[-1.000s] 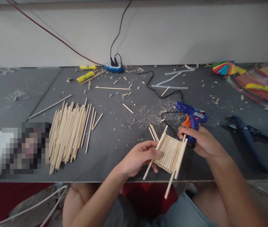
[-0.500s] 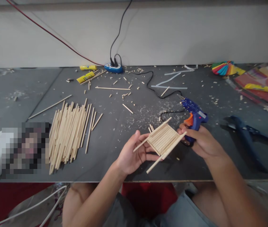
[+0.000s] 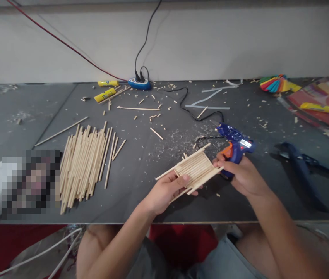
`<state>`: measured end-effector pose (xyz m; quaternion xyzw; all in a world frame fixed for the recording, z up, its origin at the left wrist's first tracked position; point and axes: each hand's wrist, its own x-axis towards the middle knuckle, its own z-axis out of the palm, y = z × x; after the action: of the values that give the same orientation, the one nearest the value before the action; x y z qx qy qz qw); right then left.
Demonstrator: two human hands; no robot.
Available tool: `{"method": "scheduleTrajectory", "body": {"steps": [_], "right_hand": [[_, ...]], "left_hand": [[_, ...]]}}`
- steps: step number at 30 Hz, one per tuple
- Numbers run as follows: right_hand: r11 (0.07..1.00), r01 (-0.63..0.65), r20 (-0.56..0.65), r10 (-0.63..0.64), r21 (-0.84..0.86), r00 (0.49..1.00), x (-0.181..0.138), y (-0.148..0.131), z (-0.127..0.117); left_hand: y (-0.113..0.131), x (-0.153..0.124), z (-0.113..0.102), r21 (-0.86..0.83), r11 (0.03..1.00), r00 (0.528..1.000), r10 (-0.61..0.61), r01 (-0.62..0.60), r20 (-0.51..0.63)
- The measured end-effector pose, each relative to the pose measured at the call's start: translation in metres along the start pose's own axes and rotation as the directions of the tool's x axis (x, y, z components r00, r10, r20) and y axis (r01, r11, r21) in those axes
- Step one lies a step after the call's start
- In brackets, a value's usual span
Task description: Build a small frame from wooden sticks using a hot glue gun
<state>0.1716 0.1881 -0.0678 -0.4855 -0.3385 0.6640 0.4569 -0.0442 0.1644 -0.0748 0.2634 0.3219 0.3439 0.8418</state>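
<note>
My left hand (image 3: 164, 192) grips a small raft of wooden sticks (image 3: 195, 167), glued side by side with two longer cross sticks, held just above the dark table (image 3: 141, 155). My right hand (image 3: 241, 174) is wrapped round the handle of a blue and orange glue gun (image 3: 235, 141), whose nozzle points up and left. The fingertips of that hand touch the raft's right end. A black cord runs from the gun to the back of the table.
A heap of loose wooden sticks (image 3: 84, 162) lies to the left. Yellow glue tubes (image 3: 105, 94), a blue power strip (image 3: 139, 83), clear glue sticks (image 3: 208, 107), stick offcuts and sawdust lie further back. Blue pliers (image 3: 300, 164) and coloured paper (image 3: 277, 83) lie right.
I have turned the stick raft from upright-diagonal to nearly level, and my left hand has shifted its grip to the raft's lower left side. The glue gun has shifted only slightly.
</note>
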Motion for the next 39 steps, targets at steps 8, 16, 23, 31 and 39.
{"method": "scheduleTrajectory", "body": {"steps": [8, 16, 23, 31, 39], "right_hand": [[0.994, 0.107, -0.101, -0.103, 0.034, 0.990, -0.001, -0.003, -0.005], [0.994, 0.083, -0.028, -0.082, 0.072, 0.996, -0.010, -0.005, -0.001], [0.988, 0.144, -0.030, -0.146, -0.061, 0.989, -0.015, -0.006, 0.007], [0.992, 0.129, 0.021, -0.129, 0.009, 0.991, -0.015, -0.003, 0.005], [0.994, 0.108, 0.025, -0.108, -0.011, 0.994, -0.011, 0.002, 0.006]], "left_hand": [[0.019, -0.004, -0.004, 0.145, 0.989, 0.997, 0.035, -0.025, -0.066], [0.026, -0.005, -0.009, 0.282, 0.953, 0.972, 0.166, -0.114, -0.168], [0.018, -0.001, -0.007, 0.391, 0.897, 0.916, 0.318, -0.207, -0.245], [0.017, 0.001, -0.006, 0.371, 0.917, 0.929, 0.256, -0.145, -0.268], [0.014, 0.002, -0.007, 0.349, 0.924, 0.917, 0.268, -0.157, -0.295]]}}
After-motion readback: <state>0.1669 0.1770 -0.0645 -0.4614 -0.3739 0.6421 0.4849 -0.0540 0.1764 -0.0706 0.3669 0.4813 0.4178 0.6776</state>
